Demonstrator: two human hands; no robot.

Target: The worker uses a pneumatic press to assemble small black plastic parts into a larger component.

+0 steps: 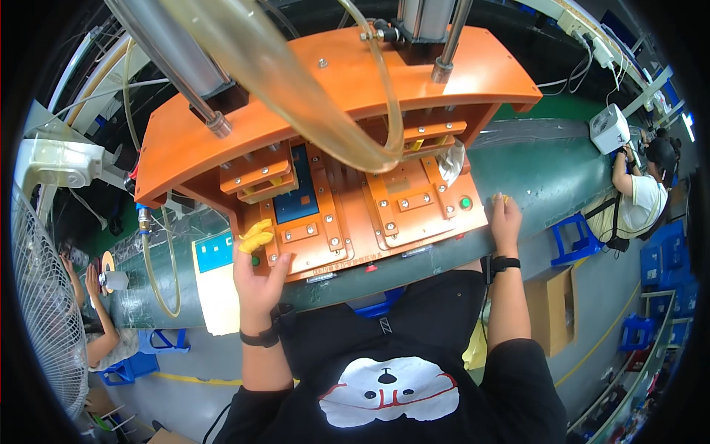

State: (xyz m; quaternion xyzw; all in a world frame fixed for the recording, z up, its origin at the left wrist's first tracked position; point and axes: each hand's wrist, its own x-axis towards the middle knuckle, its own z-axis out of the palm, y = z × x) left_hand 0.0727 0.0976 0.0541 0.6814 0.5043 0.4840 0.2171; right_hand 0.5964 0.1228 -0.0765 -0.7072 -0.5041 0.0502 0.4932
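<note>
Beside the orange press (481, 70): left hand (259, 285), grip apart; right hand (506, 223), indistinct, grip I cannot tell.

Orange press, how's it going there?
Left hand open, front left of press; right hand by its right edge. Blue plate in left fixture. Hose partly hides press.

Room to pass over green counter (543, 174), right of orange press (481, 66). From above, its top and thick hose (296, 103) block; thin hose (146, 255) loops at left.
</note>
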